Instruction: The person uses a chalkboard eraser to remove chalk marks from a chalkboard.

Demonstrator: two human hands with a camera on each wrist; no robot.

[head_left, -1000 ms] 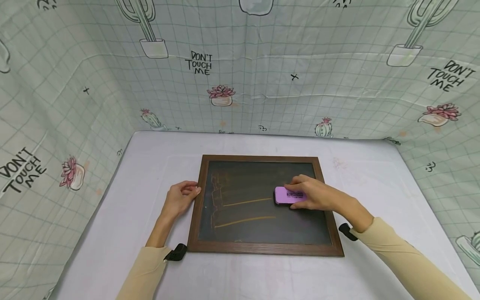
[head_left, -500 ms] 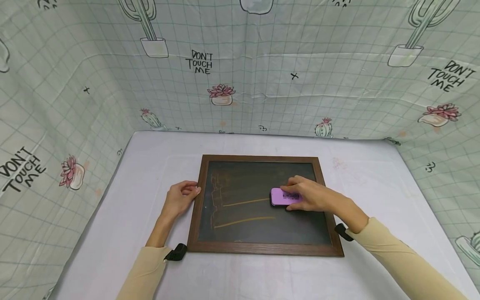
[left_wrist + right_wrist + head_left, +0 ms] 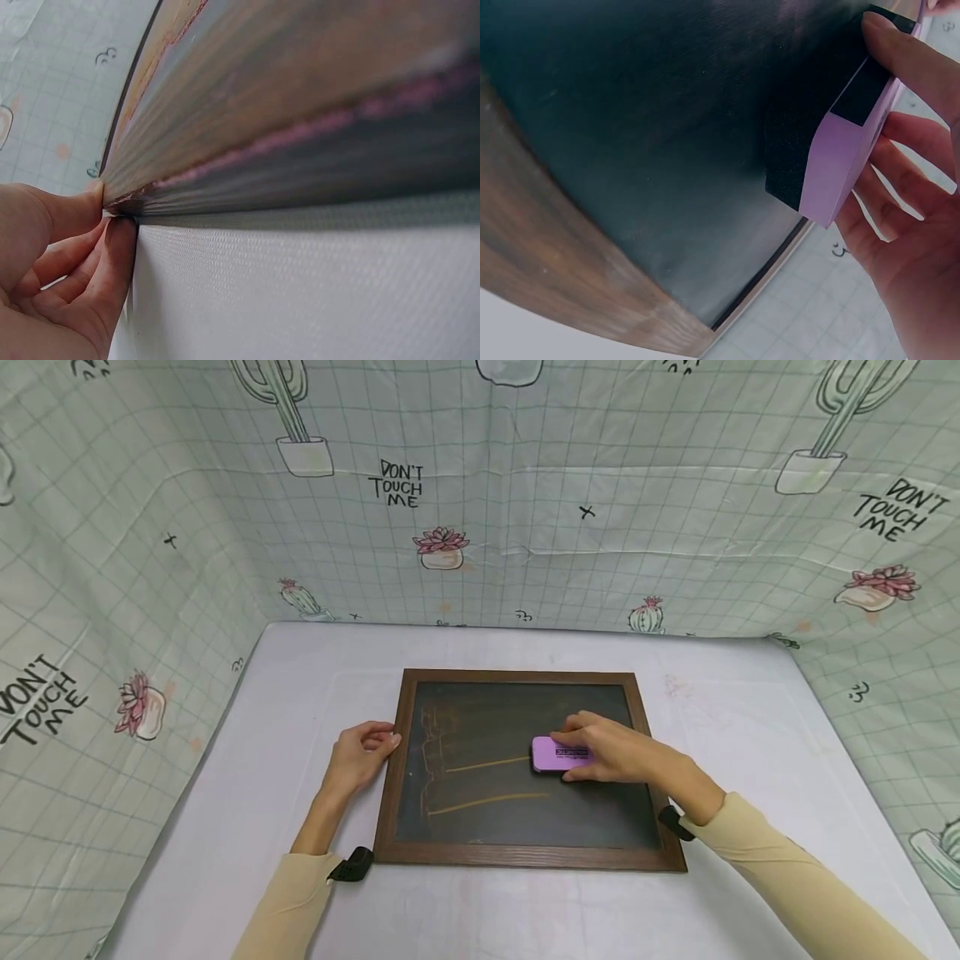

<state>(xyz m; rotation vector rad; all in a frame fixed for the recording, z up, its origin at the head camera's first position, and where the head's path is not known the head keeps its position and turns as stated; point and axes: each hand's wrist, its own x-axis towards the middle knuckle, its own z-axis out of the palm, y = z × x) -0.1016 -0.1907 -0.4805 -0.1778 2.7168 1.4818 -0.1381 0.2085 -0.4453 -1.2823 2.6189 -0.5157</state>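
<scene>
A framed chalkboard [image 3: 480,822] lies flat, with two yellow chalk lines and fainter brownish marks on its left part. My right hand [image 3: 626,750] grips a purple chalkboard eraser [image 3: 550,754] between thumb and fingers, near the right end of the upper line. In the right wrist view the eraser [image 3: 836,154] shows its black felt facing the board's dark surface. At the board's left edge my left hand [image 3: 362,756] pinches the wooden frame. Up close in the left wrist view, the thumb lies on the frame [image 3: 225,105] and the fingertips are at its lower edge.
The board rests on a white table [image 3: 525,914]. A grid-patterned cloth [image 3: 525,468] with cactus drawings rises behind the table and along both sides. Black wrist bands [image 3: 354,865] show at both sleeve cuffs.
My right hand has slid the eraser leftward across the board, over the right end of the upper yellow line, which now looks shorter. The left hand and the board have stayed in place.
</scene>
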